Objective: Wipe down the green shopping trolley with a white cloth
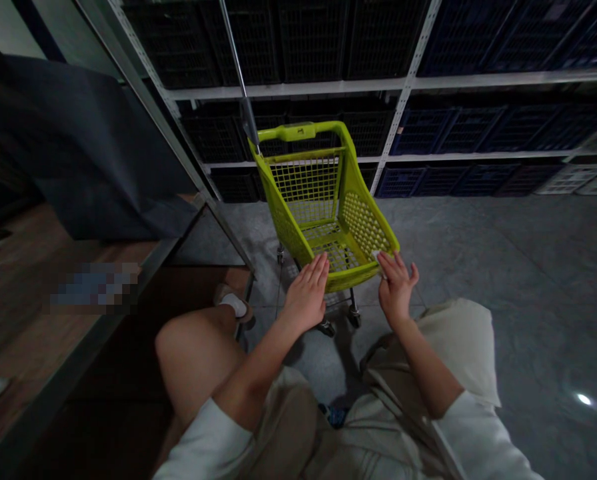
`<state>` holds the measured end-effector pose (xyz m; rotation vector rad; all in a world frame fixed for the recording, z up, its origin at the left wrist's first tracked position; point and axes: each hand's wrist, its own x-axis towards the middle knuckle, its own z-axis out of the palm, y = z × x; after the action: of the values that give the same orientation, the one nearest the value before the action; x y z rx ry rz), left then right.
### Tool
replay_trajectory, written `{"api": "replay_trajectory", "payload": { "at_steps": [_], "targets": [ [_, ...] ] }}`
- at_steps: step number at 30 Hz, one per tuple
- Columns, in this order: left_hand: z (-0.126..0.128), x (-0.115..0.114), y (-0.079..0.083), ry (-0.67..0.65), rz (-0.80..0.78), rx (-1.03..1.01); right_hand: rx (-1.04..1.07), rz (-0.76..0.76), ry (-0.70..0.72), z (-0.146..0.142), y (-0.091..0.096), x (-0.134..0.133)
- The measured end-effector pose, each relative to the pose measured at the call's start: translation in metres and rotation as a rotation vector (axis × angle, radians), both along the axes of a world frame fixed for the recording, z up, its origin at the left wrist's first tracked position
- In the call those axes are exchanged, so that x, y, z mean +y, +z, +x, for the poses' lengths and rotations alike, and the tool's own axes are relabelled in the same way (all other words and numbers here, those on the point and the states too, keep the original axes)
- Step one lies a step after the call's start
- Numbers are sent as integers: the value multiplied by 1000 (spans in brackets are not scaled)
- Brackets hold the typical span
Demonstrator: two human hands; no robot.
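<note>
A small lime-green shopping cart (328, 200) stands on the grey floor in front of me, its basket empty and its handle at the far end. My left hand (307, 293) lies flat with fingers stretched against the cart's near rim. My right hand (396, 287) touches the near right corner of the cart; a small white thing shows at its fingertips and I cannot make out what it is. My bent knee (188, 353) and beige shorts fill the foreground.
Metal shelving with dark plastic crates (478, 127) lines the back wall. A wooden shelf (53, 320) on a grey metal frame runs along the left, with a dark cloth (88, 153) on it. A metal pole (238, 73) leans by the cart handle. Bare floor (528, 280) lies to the right.
</note>
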<state>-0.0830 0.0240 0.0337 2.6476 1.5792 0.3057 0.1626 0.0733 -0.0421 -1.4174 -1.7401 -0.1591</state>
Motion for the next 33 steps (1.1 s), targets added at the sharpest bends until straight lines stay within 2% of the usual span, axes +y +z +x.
{"api": "replay_trajectory", "payload": {
  "at_steps": [5,8,11,16,20,23,26,29,33],
  "targets": [
    [-1,-1,-1,13,13,-21,-31,-74,219,-89,14,-40],
    [-3,-2,1,38,15,-23,-81,-121,261,-109,21,-48],
    [-5,-3,4,40,-1,19,-192,-123,323,-92,23,-45],
    [-5,-4,6,12,-2,27,-346,-60,374,-23,19,-23],
    [-4,-3,4,-1,-13,1,-320,19,254,32,12,8],
    [-2,-2,3,7,-37,11,-242,69,135,50,5,28],
    [0,-1,0,13,-26,-3,-124,91,45,39,-2,32],
    [0,-1,-1,22,-12,-19,-10,93,-15,6,-3,18],
    [-1,-2,0,40,-9,-16,16,22,59,-49,5,-14]
  ]
}}
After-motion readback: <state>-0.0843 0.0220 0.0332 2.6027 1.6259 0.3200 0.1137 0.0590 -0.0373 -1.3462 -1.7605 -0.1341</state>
